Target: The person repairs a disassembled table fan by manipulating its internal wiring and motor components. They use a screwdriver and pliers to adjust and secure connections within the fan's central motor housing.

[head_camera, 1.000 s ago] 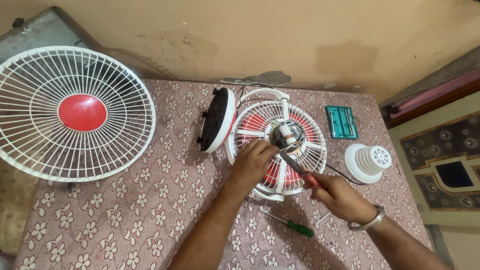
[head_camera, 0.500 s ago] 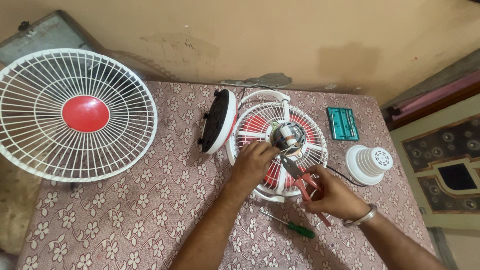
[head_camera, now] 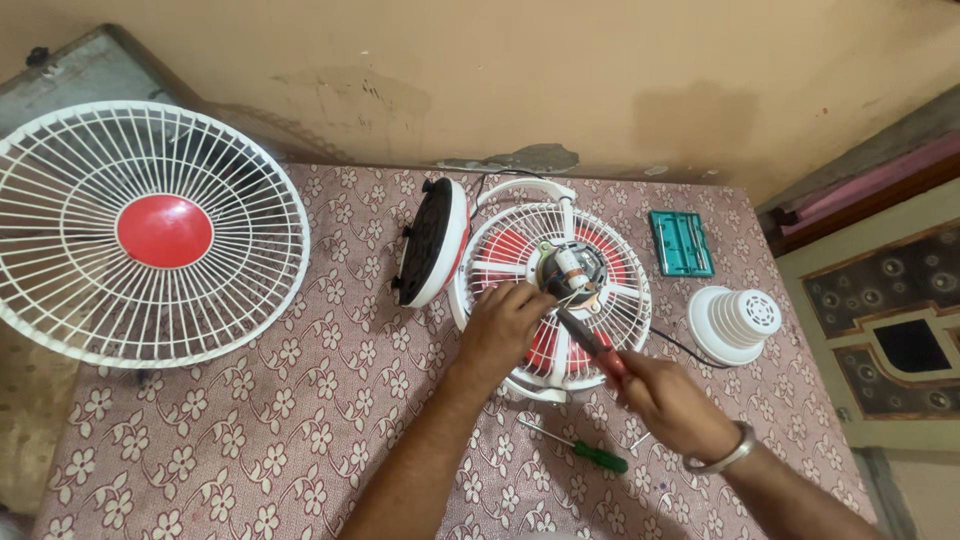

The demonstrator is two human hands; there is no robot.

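On the flowered tablecloth (head_camera: 250, 440), our left hand (head_camera: 500, 325) presses curled fingers on the fan (head_camera: 550, 290) beside its motor (head_camera: 570, 268); our right hand (head_camera: 665, 400) grips pliers (head_camera: 585, 340) touching that motor.

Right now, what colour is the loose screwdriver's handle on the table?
Green; the screwdriver lies on the patterned cloth, clearest in the head view.

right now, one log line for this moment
left hand: on fan motor | right hand: holds red-handled pliers at motor | green screwdriver: on table
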